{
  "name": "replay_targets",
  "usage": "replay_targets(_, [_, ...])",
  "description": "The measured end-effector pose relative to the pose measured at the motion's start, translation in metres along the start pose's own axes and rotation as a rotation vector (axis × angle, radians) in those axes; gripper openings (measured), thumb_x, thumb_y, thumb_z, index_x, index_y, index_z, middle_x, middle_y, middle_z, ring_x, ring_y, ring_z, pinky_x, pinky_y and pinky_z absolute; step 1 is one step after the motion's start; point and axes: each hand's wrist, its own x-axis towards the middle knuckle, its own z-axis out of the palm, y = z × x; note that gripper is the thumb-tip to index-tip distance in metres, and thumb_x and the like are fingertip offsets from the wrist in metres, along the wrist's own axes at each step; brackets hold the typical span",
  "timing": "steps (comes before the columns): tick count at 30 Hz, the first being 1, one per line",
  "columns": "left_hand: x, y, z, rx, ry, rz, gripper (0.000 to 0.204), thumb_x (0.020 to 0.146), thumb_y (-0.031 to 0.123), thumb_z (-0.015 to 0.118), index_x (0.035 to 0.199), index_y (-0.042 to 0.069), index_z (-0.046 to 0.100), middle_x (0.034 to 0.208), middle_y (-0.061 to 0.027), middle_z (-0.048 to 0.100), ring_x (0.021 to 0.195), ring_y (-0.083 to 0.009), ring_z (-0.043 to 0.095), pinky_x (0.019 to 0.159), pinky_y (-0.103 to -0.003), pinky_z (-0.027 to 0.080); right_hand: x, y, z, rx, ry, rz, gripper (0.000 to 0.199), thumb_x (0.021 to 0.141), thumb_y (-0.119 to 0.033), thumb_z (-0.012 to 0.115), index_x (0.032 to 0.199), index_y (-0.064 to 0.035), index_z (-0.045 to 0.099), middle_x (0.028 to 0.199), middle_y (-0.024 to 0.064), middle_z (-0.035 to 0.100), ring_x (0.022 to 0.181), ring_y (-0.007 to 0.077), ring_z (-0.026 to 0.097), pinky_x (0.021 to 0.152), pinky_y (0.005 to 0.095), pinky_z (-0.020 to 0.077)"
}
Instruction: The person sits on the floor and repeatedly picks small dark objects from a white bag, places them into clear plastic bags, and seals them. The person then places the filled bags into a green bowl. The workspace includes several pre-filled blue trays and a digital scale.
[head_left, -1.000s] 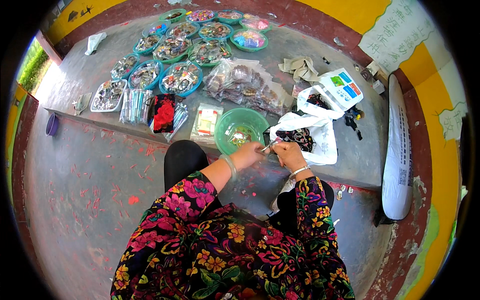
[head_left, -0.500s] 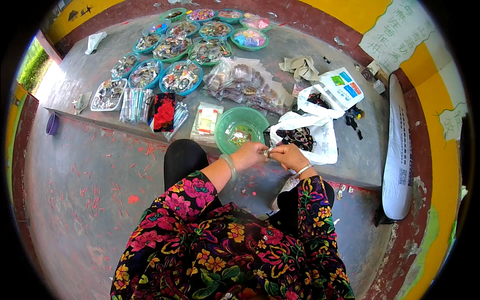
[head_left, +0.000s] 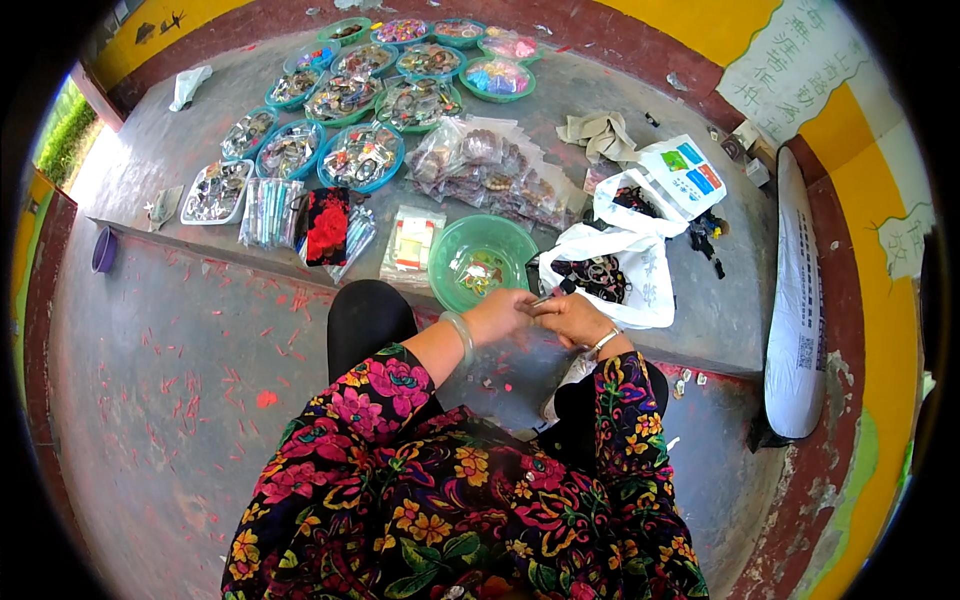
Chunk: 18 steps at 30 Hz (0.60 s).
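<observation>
My left hand (head_left: 499, 316) and my right hand (head_left: 580, 320) meet just in front of a translucent green plastic bowl (head_left: 455, 240). Both are closed, fingertips touching or nearly so. A thin, shiny metal piece with a dark end (head_left: 566, 286) sticks up from the fingers of my right hand; its kind is too small to tell. What my left fingers pinch is hidden. Small yellow and reddish trinkets (head_left: 480, 275) lie in the bottom of the bowl. Beside my right hand stands an open white plastic bag (head_left: 650, 290) with dark, patterned pieces inside.
Several basins of packaged trinkets (head_left: 362, 157) cover the raised floor at the back left. Clear bags of beaded bracelets (head_left: 490, 170) lie behind the bowl. Left of it are flat packets (head_left: 412, 240) and a red-and-black pouch (head_left: 327, 228). The step's edge runs before me.
My right hand has turned slightly, and the dark end of the metal piece now points up above its fingers. My left hand has barely moved. The bowl and bags stay in place.
</observation>
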Motion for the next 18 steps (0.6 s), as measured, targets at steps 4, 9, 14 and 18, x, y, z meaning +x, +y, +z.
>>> replay_targets(4, [0.003, -0.004, -0.003, -0.126, 0.080, 0.027, 0.029, 0.080, 0.002, 0.057, 0.109, 0.001, 0.053, 0.104, -0.0072, 0.057, 0.088, -0.0134, 0.057, 0.069, -0.026, 0.052, 0.001, 0.003, -0.003, 0.039, 0.086, -0.056, 0.024, 0.079, -0.016, 0.056, 0.101, -0.0115, 0.065, 0.048, -0.0005, 0.048, 0.035, 0.0080, 0.043, 0.036, 0.0225, 0.0314])
replay_targets(9, [-0.005, 0.008, 0.003, 0.074, -0.012, 0.044, 0.031, 0.081, 0.003, 0.056, 0.111, 0.001, 0.053, 0.098, -0.0064, 0.059, 0.082, -0.0127, 0.058, 0.065, -0.025, 0.053, -0.001, -0.001, 0.001, -0.016, -0.011, -0.020, 0.026, 0.079, -0.017, 0.054, 0.103, -0.0117, 0.064, 0.049, 0.0007, 0.050, 0.036, 0.0087, 0.045, 0.037, 0.0233, 0.0342])
replay_targets(14, [-0.006, 0.011, 0.010, 0.248, -0.039, 0.003, 0.031, 0.082, 0.003, 0.054, 0.113, 0.001, 0.052, 0.097, -0.0046, 0.059, 0.081, -0.0117, 0.058, 0.066, -0.024, 0.052, 0.003, 0.005, 0.005, -0.101, -0.128, -0.002, 0.024, 0.080, -0.017, 0.053, 0.100, -0.0092, 0.064, 0.049, 0.0004, 0.049, 0.036, 0.0090, 0.046, 0.037, 0.0235, 0.0365])
replay_targets(18, [0.012, -0.020, 0.001, -0.033, -0.030, 0.029, 0.031, 0.083, 0.004, 0.054, 0.114, 0.001, 0.052, 0.100, -0.0033, 0.058, 0.085, -0.0093, 0.055, 0.070, -0.024, 0.050, -0.002, -0.005, 0.007, -0.061, -0.006, -0.061, 0.018, 0.081, -0.015, 0.054, 0.091, -0.0048, 0.064, 0.048, -0.0005, 0.050, 0.036, 0.0071, 0.045, 0.036, 0.0210, 0.0344])
